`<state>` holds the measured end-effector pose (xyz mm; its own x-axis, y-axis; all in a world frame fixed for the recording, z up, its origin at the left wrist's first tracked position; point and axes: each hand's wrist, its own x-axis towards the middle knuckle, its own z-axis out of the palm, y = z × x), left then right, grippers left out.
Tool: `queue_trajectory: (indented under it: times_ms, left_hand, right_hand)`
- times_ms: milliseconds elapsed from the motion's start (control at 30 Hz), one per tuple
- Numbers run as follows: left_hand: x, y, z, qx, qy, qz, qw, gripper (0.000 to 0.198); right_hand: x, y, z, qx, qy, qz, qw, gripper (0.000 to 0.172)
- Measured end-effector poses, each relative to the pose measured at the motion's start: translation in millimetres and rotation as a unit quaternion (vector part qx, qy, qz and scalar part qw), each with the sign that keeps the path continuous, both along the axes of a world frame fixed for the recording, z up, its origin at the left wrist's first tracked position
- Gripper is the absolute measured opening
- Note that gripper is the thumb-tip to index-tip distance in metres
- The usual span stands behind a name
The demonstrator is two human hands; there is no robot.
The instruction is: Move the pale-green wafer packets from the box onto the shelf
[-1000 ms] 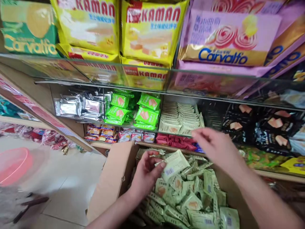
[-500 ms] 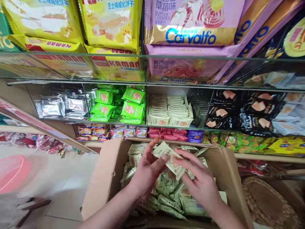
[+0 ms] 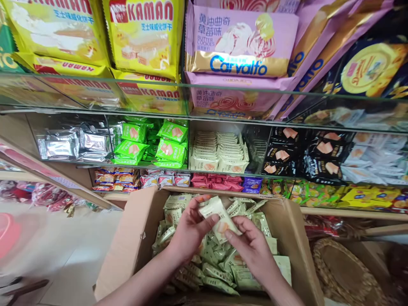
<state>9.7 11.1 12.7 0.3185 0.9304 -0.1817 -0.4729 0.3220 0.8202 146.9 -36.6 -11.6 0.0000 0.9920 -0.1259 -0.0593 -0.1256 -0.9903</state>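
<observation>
Between both hands is a pale cream snack packet [image 3: 220,219] with a picture of cake on its front, tilted above an open cardboard box [image 3: 124,238]. My left hand [image 3: 193,227] pinches its upper left end, thumb on the front. My right hand [image 3: 250,240] grips the lower right end, its thumb also on the front. Many like packets [image 3: 219,278] lie jumbled in the box below. Straight ahead on the glass shelf, two tight rows of the same cream packets [image 3: 218,153] stand in one compartment.
Green packets [image 3: 130,151] and silver packets [image 3: 60,146] fill compartments to the left, black packets [image 3: 283,148] to the right. The upper glass shelf edge [image 3: 143,91] juts out above, holding yellow and purple bags. A woven basket [image 3: 347,272] stands low right; a pink basin [image 3: 8,233] is on the floor.
My right hand's fingers have moved from the packet's front to behind it, with the thumb now on the front. The view has shifted slightly, so the shelves sit further left.
</observation>
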Motion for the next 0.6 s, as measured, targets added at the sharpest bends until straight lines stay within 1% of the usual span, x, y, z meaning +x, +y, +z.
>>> queue_trajectory:
  times_ms: [100,233,333,400,467,500,567,600]
  left_hand:
    - [-1,-1,-3.6,0.024,0.025,-0.023,0.999,0.038]
    - [-2,1,-5.1,0.025,0.022,-0.050,0.998,0.036]
    - [-4,3,-5.3,0.018,-0.005,-0.071,0.997,0.034]
    - [-9,5,-5.9,0.012,-0.013,-0.056,0.998,0.034]
    - [-15,7,-7.5,0.002,-0.001,-0.032,0.999,0.035]
    - [-19,8,-8.8,-0.002,0.008,-0.020,1.000,0.034]
    - [-25,10,-12.4,-0.010,0.021,-0.002,1.000,0.033]
    - [-27,10,-14.5,-0.013,0.021,0.003,1.000,0.033]
  right_hand:
    - [4,-2,-0.2,0.014,-0.058,0.036,0.998,0.025]
    - [6,-2,4.8,0.003,-0.133,0.036,0.990,0.028]
    - [7,-2,18.1,-0.001,-0.196,0.074,0.978,0.028]
    - [12,2,31.9,0.015,-0.265,0.079,0.961,0.029]
    - [22,15,48.9,0.055,-0.361,0.037,0.930,0.029]
    - [28,26,58.1,0.085,-0.413,0.002,0.907,0.029]
    - [40,58,75.8,0.147,-0.514,-0.057,0.843,0.029]
    - [45,78,83.4,0.168,-0.562,-0.072,0.807,0.029]
